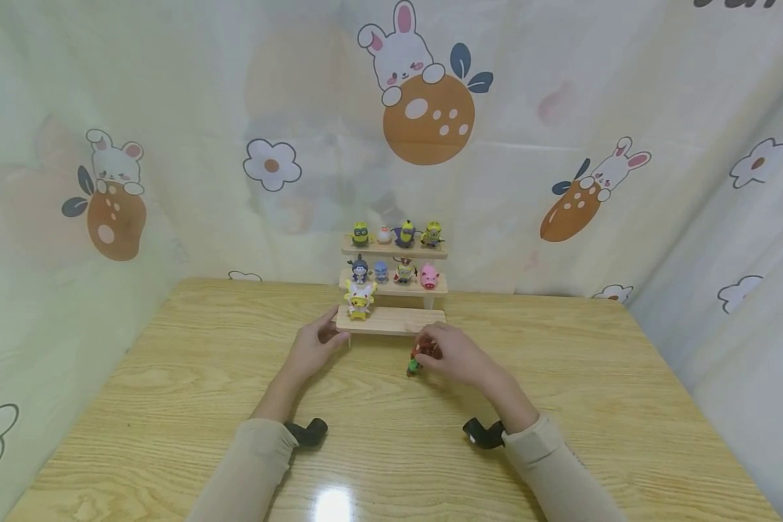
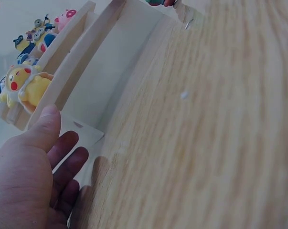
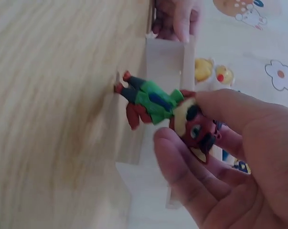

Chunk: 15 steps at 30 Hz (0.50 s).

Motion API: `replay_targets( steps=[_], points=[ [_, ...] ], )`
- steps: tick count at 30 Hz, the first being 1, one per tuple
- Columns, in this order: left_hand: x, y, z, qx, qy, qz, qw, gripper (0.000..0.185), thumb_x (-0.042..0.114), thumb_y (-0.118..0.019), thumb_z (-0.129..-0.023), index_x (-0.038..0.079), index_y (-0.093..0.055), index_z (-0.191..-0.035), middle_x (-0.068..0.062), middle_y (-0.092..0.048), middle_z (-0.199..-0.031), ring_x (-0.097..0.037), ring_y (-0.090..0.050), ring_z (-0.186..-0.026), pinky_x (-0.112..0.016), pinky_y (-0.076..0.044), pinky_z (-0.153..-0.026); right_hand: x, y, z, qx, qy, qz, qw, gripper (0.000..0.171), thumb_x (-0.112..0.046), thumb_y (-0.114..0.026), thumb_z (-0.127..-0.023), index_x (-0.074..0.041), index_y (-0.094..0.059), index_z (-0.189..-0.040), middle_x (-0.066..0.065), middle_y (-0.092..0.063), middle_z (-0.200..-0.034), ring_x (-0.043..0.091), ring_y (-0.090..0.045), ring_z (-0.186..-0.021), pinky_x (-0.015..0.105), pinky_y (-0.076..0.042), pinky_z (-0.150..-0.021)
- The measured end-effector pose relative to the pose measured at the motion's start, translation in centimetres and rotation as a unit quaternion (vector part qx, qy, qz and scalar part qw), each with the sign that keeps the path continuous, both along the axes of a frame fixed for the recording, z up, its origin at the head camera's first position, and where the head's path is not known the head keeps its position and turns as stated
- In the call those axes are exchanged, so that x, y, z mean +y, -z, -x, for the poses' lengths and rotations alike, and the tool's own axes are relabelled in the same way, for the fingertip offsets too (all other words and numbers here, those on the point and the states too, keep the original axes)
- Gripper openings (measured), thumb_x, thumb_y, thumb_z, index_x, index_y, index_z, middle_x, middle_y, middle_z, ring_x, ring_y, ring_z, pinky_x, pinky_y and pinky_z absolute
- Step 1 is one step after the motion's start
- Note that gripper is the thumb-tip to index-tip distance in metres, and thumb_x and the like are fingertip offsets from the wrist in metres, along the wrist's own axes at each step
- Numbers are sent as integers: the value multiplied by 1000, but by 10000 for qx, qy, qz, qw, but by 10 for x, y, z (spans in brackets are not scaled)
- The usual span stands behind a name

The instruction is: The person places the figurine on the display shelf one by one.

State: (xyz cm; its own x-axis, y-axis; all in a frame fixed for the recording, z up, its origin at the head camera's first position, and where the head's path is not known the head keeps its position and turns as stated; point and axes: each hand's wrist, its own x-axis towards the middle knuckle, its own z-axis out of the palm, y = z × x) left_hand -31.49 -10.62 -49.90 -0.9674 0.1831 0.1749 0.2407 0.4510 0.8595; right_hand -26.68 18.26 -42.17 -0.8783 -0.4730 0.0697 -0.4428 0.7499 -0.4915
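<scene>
Your right hand [image 1: 455,355] pinches the red-headed, green-clothed figurine [image 3: 168,107] by its head, just in front of the stepped shelf's [image 1: 391,320] bottom step, near its right end. Its long axis runs head-in-fingers, feet outward. Your left hand [image 1: 313,346], fingers relaxed, thumb on top, steadies the step's left end.

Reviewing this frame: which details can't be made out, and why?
- Red-and-green figurine: face partly covered by right hand; a tiny blob in head view.
- Left hand fingertips: hidden under the wooden stand in left wrist view.
- Top-shelf figures: too small for detail.
- Forearms: cut off by the head view's bottom edge.
</scene>
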Motion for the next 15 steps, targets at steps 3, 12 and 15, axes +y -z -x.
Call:
replay_targets(
  steps=[3,12,15],
  points=[
    [0,0,0,-2,-9,9,10000,64,31,-67,-88,16,-41,-145,-8,-69,-108,-23,-63,-100,-40,-50,-92,-5,3,-1,190,90,46,9998,18,-21,-68,-87,-11,-63,-102,0,-59,-97,8,-56,-83,21,-50,-70],
    [0,0,-1,-32,-13,-35,10000,64,30,-67,-89,16,-40,-145,-8,-69,-107,-23,-63,-102,-41,-49,-94,-13,0,-6,337,85,-132,9993,34,-13,-75,-81,-5,-65,-112,3,-57,-98,8,-56,-79,16,-50,-67],
    [0,0,0,-58,-28,-37,10000,64,30,-67,-88,16,-40,-145,-7,-69,-107,-23,-63,-101,-41,-49,-93,-14,-1,-7,418,25,-228,9989,35,-11,-74,-80,-5,-65,-114,3,-58,-97,8,-56,-79,16,-50,-67]
  ],
)
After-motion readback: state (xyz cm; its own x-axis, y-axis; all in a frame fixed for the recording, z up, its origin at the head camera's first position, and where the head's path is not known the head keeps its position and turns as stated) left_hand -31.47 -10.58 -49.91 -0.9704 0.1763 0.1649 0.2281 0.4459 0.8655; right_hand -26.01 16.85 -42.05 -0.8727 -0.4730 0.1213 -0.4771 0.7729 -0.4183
